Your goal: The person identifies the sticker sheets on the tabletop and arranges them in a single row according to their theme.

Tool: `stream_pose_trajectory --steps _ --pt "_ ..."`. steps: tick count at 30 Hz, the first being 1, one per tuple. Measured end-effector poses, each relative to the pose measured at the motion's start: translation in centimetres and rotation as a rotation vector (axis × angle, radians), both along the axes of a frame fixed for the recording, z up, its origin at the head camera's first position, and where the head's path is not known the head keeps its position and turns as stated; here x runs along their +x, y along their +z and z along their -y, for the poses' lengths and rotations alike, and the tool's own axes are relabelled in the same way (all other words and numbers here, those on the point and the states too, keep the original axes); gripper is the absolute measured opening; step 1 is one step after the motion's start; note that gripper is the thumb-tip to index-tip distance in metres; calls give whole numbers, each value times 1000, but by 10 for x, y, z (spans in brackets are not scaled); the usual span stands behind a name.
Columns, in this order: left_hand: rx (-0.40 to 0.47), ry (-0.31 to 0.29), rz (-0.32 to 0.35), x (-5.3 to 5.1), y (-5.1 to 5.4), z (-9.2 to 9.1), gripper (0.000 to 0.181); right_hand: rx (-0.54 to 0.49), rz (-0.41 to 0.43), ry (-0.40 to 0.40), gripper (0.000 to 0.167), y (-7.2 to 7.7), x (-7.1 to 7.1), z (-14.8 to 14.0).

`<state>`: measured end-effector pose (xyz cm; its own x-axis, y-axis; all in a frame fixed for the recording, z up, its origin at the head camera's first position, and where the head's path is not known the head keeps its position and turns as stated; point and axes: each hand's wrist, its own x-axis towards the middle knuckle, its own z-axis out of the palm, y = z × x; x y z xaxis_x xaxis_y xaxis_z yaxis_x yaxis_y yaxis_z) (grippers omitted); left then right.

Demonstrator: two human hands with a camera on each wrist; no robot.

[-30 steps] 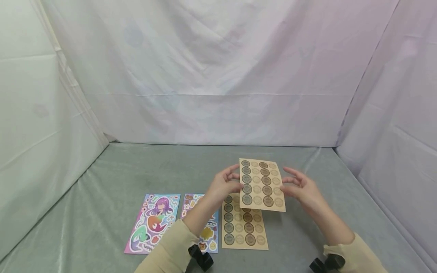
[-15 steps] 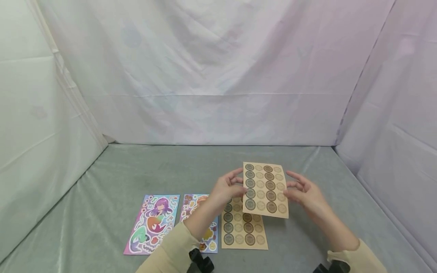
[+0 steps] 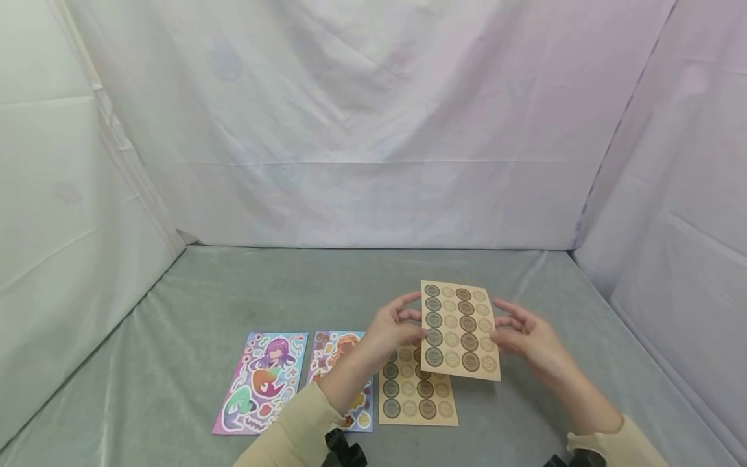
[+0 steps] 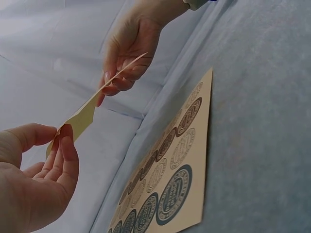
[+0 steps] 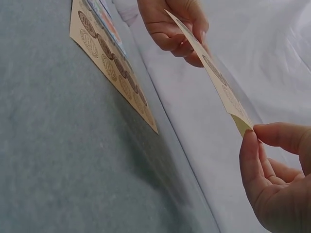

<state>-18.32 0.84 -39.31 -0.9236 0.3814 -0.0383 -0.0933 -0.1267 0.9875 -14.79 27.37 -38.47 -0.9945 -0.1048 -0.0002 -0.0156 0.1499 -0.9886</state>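
Note:
A tan sticker sheet [image 3: 460, 331] with rows of round seals is held up above the table, slightly bowed. My left hand [image 3: 392, 331] pinches its left edge between thumb and fingers. On the opposite edge, my right hand [image 3: 530, 337] pinches it the same way, as the right wrist view shows with the thumb and finger [image 5: 250, 150] meeting on the paper. Beneath it and a little to the left lies a second tan sticker sheet [image 3: 417, 408], flat on the table and partly covered from above. The left wrist view shows this lower sheet [image 4: 194, 194] apart from the raised one.
Left of the tan sheets lie a mermaid sticker sheet [image 3: 262, 389] and another colourful sticker sheet [image 3: 364, 415], the latter partly hidden by my left forearm. A grey cloth covers the table [image 3: 292, 285]. White curtains [image 3: 373, 130] hang behind and at both sides.
Both hands have moved the raised tan sheet to the right and slightly toward me. More of its width now stands beyond the lower sheet. The sheets on the table have not moved.

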Motion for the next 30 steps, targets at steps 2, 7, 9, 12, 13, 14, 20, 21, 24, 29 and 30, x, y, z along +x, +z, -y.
stream_pose_trajectory --steps 2,7,9,12,13,14,20,21,24,29,30 --pt "1 -10 9 1 -2 -2 71 1 1 8 72 -2 2 -2" --pt "-9 -36 19 4 -6 -5 72 -12 9 15 72 -7 4 -9" --pt "-11 -47 22 7 -7 -6 72 -15 10 19 72 -9 5 -12" --pt "-17 -60 24 9 -7 -8 73 -16 13 26 71 -11 8 -16" --pt "-21 -66 21 10 -7 -9 73 -16 17 29 70 -12 8 -17" --pt "-24 -70 17 11 -7 -9 73 -15 20 33 70 -12 9 -18" --pt "-20 -92 -1 14 -10 -12 73 -13 25 56 69 -14 12 -25" --pt "-21 -95 -3 15 -10 -13 74 -15 25 61 69 -15 12 -27" --pt "-19 -97 -9 16 -12 -15 74 -16 30 67 69 -16 12 -30" --pt "-28 -100 -13 17 -16 -20 75 5 49 80 69 -16 12 -36" --pt "-33 -102 -13 17 -17 -21 75 5 50 83 69 -16 12 -37"
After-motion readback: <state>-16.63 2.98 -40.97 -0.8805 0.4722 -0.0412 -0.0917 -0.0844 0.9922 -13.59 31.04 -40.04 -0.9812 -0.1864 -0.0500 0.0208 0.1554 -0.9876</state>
